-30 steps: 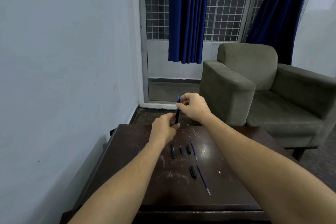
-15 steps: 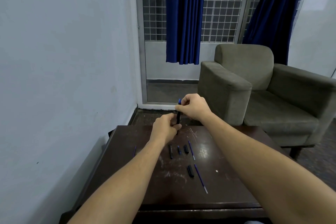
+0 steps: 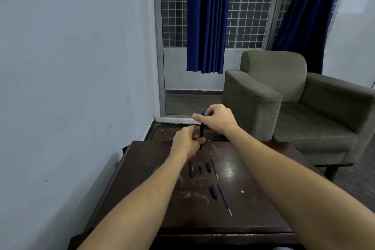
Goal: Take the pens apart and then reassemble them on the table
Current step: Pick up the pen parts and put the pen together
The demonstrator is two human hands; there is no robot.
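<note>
A black pen (image 3: 201, 130) with a blue top end stands nearly upright above the far edge of the dark wooden table (image 3: 142, 199). My left hand (image 3: 187, 142) grips its lower part and my right hand (image 3: 218, 121) pinches its upper end. On the table lie loose pen parts: a black barrel (image 3: 191, 169), a small blue piece (image 3: 200, 168), a black cap (image 3: 208, 167), a second black cap (image 3: 213, 191), and two thin blue refills (image 3: 214, 168) (image 3: 224, 199). Another thin blue refill (image 3: 151, 169) lies near the left edge.
A grey wall runs close along the table's left side. A grey-green armchair (image 3: 294, 103) stands behind the table to the right. Blue curtains (image 3: 205, 18) hang over a grilled window and door at the back.
Both hands have kept hold of the pen; the right hand has lifted slightly from the left, showing more of the pen between them. The view has shifted a little.
</note>
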